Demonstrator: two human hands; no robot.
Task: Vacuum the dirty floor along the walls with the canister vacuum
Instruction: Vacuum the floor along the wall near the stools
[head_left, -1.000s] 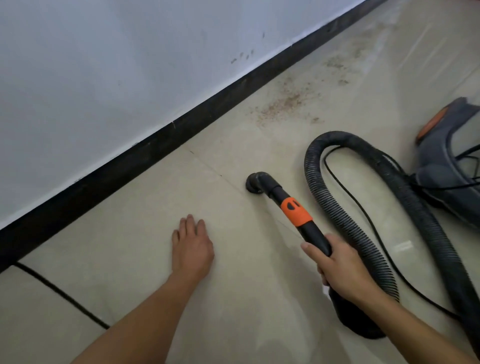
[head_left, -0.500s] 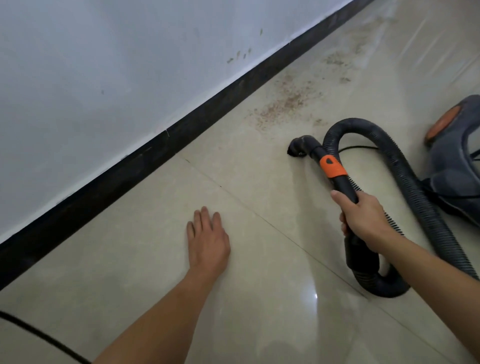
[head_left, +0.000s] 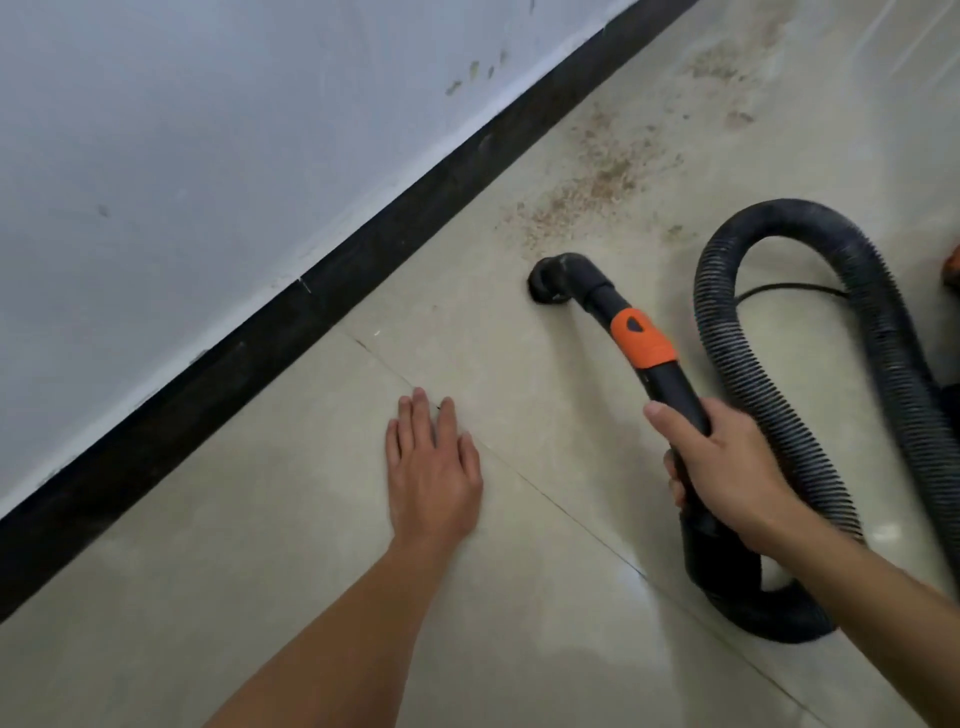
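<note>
Black nozzle (head_left: 545, 283) near baseboard (head_left: 332, 291); right hand (head_left: 727, 467) clenched on wand (head_left: 670, 384); left hand (head_left: 431, 467) flat, released.

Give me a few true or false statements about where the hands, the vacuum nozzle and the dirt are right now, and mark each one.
1. The right hand grips the black wand. True.
2. The left hand holds the hose. False: it lies flat on the floor, holding nothing.
3. The nozzle sits in the middle of the brown dirt. False: it is just short of that patch.
4. A black baseboard runs along the foot of the wall. True.
</note>
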